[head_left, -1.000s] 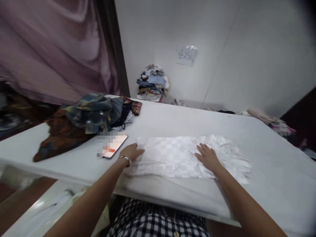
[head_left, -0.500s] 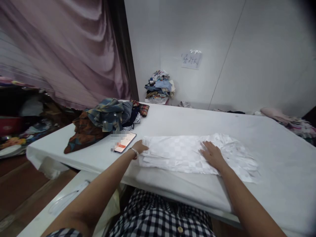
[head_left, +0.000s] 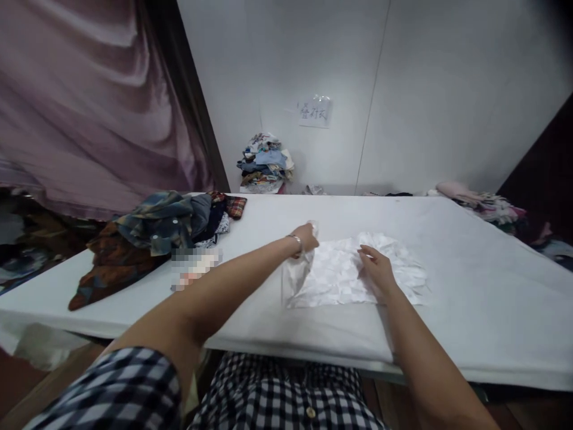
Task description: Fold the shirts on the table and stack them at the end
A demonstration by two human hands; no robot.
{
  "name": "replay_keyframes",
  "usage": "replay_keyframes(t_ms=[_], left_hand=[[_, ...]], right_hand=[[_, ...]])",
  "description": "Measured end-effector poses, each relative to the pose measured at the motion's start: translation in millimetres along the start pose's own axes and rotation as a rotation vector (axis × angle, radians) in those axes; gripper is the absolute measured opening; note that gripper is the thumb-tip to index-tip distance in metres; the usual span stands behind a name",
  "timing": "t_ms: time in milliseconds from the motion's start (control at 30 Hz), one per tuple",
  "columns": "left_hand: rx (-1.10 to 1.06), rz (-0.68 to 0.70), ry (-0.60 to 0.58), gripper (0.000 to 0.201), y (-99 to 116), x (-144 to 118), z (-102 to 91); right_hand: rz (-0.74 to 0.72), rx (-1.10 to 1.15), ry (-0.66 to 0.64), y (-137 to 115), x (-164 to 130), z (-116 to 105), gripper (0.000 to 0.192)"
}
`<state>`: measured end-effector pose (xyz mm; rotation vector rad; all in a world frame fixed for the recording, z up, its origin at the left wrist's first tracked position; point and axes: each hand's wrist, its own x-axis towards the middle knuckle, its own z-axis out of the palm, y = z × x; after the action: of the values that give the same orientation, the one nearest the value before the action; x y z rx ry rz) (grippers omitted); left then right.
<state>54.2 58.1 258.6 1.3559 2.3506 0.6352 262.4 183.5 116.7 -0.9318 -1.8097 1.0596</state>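
Note:
A white shirt [head_left: 335, 276] with a faint check weave lies as a long strip on the white-covered table [head_left: 250, 230] in front of me. My left hand [head_left: 306, 237], a bracelet on its wrist, is closed on the strip's left end and holds it raised off the table. The cloth hangs down below that hand. Over the middle of the shirt is my right hand [head_left: 378, 272], fingers apart and slightly bent; whether it touches the cloth is unclear. Crumpled folds bunch up to its right.
To the left lies a heap of coloured shirts [head_left: 152, 230], with a partly blurred phone [head_left: 194, 272] beside it. A clothes stack [head_left: 266, 164] stands by the wall under a paper sign [head_left: 315, 111]. More clothes [head_left: 478, 200] lie behind the table at right.
My left hand has gone from resting at the shirt's left end to lifting that end up and rightward. My right hand has risen from lying flat. The view has swung right.

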Motion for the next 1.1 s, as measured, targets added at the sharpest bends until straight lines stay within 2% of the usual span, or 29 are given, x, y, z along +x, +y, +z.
replay_keyframes(t_ms=[100, 167, 233, 333, 400, 467, 567, 633, 733, 833, 900, 1033, 1100], left_hand=[[-0.063, 0.058, -0.065, 0.066, 26.4, 12.5, 34.6], [-0.102, 0.074, -0.037, 0.068, 22.7, 14.6, 40.9], [-0.111, 0.043, 0.026, 0.059, 1.8, 11.7, 34.8], [-0.076, -0.108, 0.11, 0.052, -48.2, -2.9, 17.9], [-0.059, -0.245, 0.122, 0.052, -80.9, -16.6, 12.2], [-0.064, -0.346, 0.099, 0.05, -104.3, -28.2, 15.4], [-0.1, -0.388, 0.061, 0.041, -117.0, -33.3, 33.0], [-0.125, -0.378, 0.051, 0.035, -113.5, -28.9, 45.8], [-0.151, -0.322, 0.077, 0.022, -102.0, -20.7, 52.9], [-0.157, -0.246, 0.162, 0.015, -100.6, -21.9, 36.2], [-0.149, -0.22, 0.219, 0.015, -113.1, -29.3, 14.9], [-0.103, -0.284, 0.293, 0.015, -169.5, -52.8, -21.8], [-0.087, -0.359, 0.31, 0.016, -201.7, -64.4, -28.0]], right_hand=[[0.009, -0.022, 0.037, 4.5, 3.3, -4.4, 0.047], [-0.016, -0.04, 0.057, 4.3, 4.8, -7.5, 0.043], [-0.033, -0.038, 0.063, 2.2, 5.5, -9.3, 0.042], [-0.05, -0.002, 0.046, -2.1, 4.2, -8.2, 0.039], [-0.074, 0.015, 0.012, -3.3, 2.1, -5.2, 0.038], [-0.092, 0.029, -0.029, -1.8, -0.3, -1.1, 0.038], [-0.068, 0.018, -0.084, 2.6, -3.1, 5.7, 0.043], [-0.07, -0.091, -0.13, 2.6, -4.0, 8.5, 0.045], [-0.141, -0.287, -0.196, -7.4, -5.1, 8.7, 0.033], [-0.203, -0.365, -0.268, -27.4, -10.6, 8.8, 0.019], [-0.223, -0.397, -0.331, -41.2, -19.0, 13.2, 0.019], [-0.286, -0.381, -0.506, -61.2, -40.9, 36.7, 0.022], [-0.326, -0.352, -0.494, -66.8, -45.9, 51.5, 0.026]])
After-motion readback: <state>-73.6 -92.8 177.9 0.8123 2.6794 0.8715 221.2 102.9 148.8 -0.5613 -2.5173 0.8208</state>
